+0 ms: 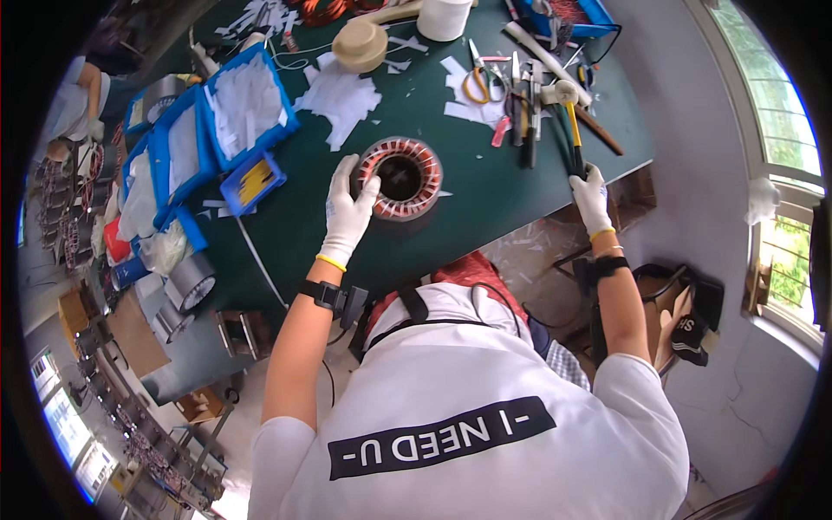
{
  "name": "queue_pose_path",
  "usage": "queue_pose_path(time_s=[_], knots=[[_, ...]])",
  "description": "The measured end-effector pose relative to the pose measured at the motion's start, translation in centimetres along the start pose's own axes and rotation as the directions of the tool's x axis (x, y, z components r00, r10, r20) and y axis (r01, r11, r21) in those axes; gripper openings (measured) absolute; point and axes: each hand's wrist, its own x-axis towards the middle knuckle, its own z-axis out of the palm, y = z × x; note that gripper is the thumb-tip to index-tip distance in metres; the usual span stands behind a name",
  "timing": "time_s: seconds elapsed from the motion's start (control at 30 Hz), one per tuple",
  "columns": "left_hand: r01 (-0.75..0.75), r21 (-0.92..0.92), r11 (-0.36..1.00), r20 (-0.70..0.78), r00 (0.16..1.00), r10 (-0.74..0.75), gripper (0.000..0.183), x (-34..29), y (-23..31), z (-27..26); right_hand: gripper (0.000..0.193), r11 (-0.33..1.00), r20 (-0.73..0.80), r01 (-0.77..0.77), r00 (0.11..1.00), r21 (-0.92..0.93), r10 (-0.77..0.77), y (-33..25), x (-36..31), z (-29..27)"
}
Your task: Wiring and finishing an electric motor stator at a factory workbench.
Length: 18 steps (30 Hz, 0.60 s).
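Observation:
A ring-shaped motor stator point(425, 178) with copper windings rests on the green table point(494, 186) in front of me. My left hand point(348, 215), in a white glove, grips the stator's left side, its thumb over the near rim. My gloved right hand point(591, 204) is closed around the end of a mallet point(573, 126) at the table's right edge. The mallet has a pale head and a yellow handle, and its head points away from me beside a row of tools.
Scissors point(477, 82) and several hand tools point(524, 104) lie left of the mallet. White paper pieces point(340, 97), a cream spool point(360, 46) and a white roll point(444, 17) are farther back. Blue bins point(208, 130) of paper strips stand left. A co-worker point(82, 95) is at far left.

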Motion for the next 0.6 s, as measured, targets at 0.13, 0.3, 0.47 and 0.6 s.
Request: queue_pose_path(time_s=[0.13,0.3,0.47,0.6], knots=[[-0.012,-0.009,1.000,-0.124,0.992,0.011,0.057,-0.7,-1.1,4.3,0.046,0.991,-0.060,-0.133,0.989,-0.026,0.131,-0.3,5.2,-1.1],[0.006,0.023,1.000,-0.050,0.999,-0.005,0.056,-0.1,-1.5,3.5,0.045,0.988,-0.112,-0.031,0.994,-0.153,0.014,3.2,13.5,-1.1],[0.054,0.034,0.998,-0.092,0.994,-0.051,0.059,-0.1,-1.0,3.5,0.049,0.975,0.025,0.176,0.984,-0.136,-0.174,6.8,20.9,-2.1],[0.231,-0.110,0.967,-0.212,0.945,-0.250,0.071,-1.4,-1.2,4.1,0.051,0.941,0.120,0.012,0.992,-0.339,0.031,6.1,24.2,-1.5]])
